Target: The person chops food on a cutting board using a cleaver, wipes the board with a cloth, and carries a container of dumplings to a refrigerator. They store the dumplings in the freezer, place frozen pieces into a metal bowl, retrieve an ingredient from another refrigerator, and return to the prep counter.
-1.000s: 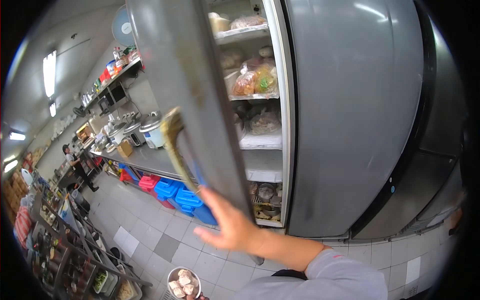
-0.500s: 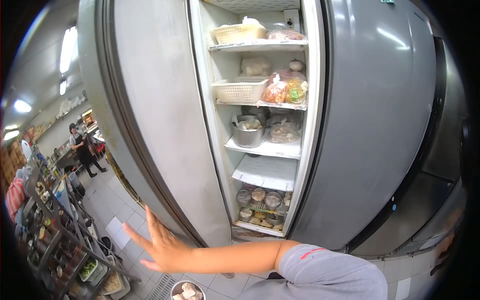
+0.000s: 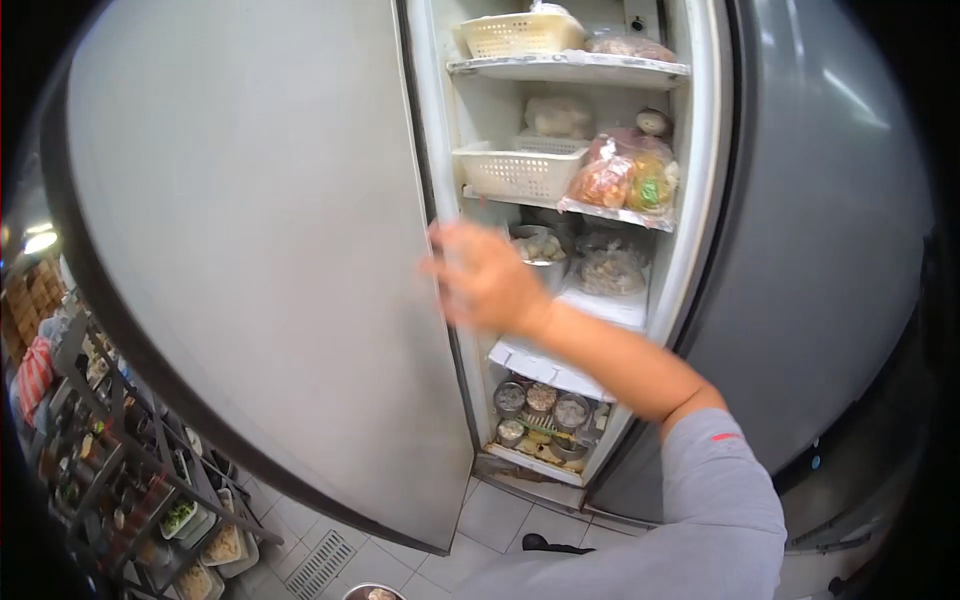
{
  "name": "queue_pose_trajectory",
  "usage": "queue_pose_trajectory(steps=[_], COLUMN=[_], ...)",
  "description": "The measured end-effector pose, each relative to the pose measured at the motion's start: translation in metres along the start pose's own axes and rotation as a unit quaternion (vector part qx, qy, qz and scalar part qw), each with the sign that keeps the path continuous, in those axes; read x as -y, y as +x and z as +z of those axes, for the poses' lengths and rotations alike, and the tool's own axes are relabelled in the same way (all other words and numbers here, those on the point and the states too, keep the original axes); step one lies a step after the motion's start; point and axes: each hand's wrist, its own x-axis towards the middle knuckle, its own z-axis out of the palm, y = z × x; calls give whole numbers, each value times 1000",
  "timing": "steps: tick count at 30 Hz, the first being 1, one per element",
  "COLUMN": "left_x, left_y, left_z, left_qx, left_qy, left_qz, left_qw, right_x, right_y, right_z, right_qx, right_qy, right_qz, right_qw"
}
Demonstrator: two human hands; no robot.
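Note:
My right hand (image 3: 485, 275) is raised in front of the fridge, blurred by motion, with its fingers apart and nothing seen in them. It is nearest to the hinge-side edge of the open fridge door (image 3: 270, 220); whether it touches the door I cannot tell. Behind the hand and forearm, the open fridge partly hides a metal pot (image 3: 540, 250) with pale food. A metal bowl (image 3: 375, 592) of pale pieces shows at the bottom edge; what supports it is out of view. My left hand is not visible.
Fridge shelves hold plastic baskets (image 3: 522, 172), bagged food (image 3: 625, 175) and several round tins (image 3: 541, 399). A grey closed door (image 3: 830, 240) stands to the right. At left is a dark rack (image 3: 150, 470) with food containers. A drain grate (image 3: 320, 562) lies in the tiled floor.
My right hand has left the door's outer edge and moved up and right, across the fridge opening. The door's inner face fills more of the view and now hides the distant person.

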Motion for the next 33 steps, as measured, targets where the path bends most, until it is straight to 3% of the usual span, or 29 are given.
queue_pose_trajectory(steps=[3, 4, 6, 8, 9, 11, 12, 14, 15, 20, 21, 22, 25, 26, 28, 29, 30, 32, 33], left_x=[-11, -15, -19, -20, -20, -19, -18, -14, -11, -13, -11, -13, -16, -17, -18, -19, -19, -21, -20], left_y=[3, 4, 5, 4, 3, 1, -1, -6, -7, -14, -16, -16, -15, -14, -11, -10, -8, -7, -6], left_z=[41, 55, 79, 98, 105, 118, 124, 129, 132, 134, 133, 131, 128, 126, 122, 120, 117, 111, 107], left_qx=[-15, -20, -31, -44, -51, -61, -68, -81, -84, -105, -108, -110, -107, -106, -96, -92, -86, -75, -71], left_qy=[-38, -50, -71, -93, -107, -125, -135, -149, -154, -169, -171, -169, -168, -169, -172, -176, -177, -183, -188], left_qz=[-6, -5, -8, -9, -9, -13, -13, -16, -17, -23, -24, -24, -24, -25, -27, -28, -29, -29, -29], left_qw=[999, 999, 997, 995, 993, 990, 988, 985, 984, 980, 979, 979, 980, 980, 980, 980, 980, 980, 979], right_x=[-145, -208, -296, -381, -389, -393, -392, -380, -372, -314, -316, -321, -341, -346, -353, -358, -361, -364, -365], right_y=[14, 18, 41, 26, 23, 19, 17, 19, 25, 95, 102, 97, 67, 62, 55, 45, 36, 23, 18], right_z=[10, 18, 9, 38, 43, 56, 59, 57, 57, 22, 20, 25, 22, 19, 9, 7, 6, 2, -1], right_qx=[26, 11, 86, 156, 158, 535, 537, 555, 560, 699, 723, 725, 687, 688, 601, 545, 543, 388, 384], right_qy=[-48, -76, 112, 167, 175, 185, 189, 377, 381, 115, 190, 194, 209, 208, 172, 278, 277, 444, 445], right_qz=[206, 221, 426, 427, 419, 346, 335, 410, 406, 440, 448, 449, 339, 344, 264, 318, 320, 381, 382], right_qw=[977, 972, 894, 875, 877, 748, 751, 618, 614, 552, 490, 485, 608, 605, 735, 724, 725, 712, 713])
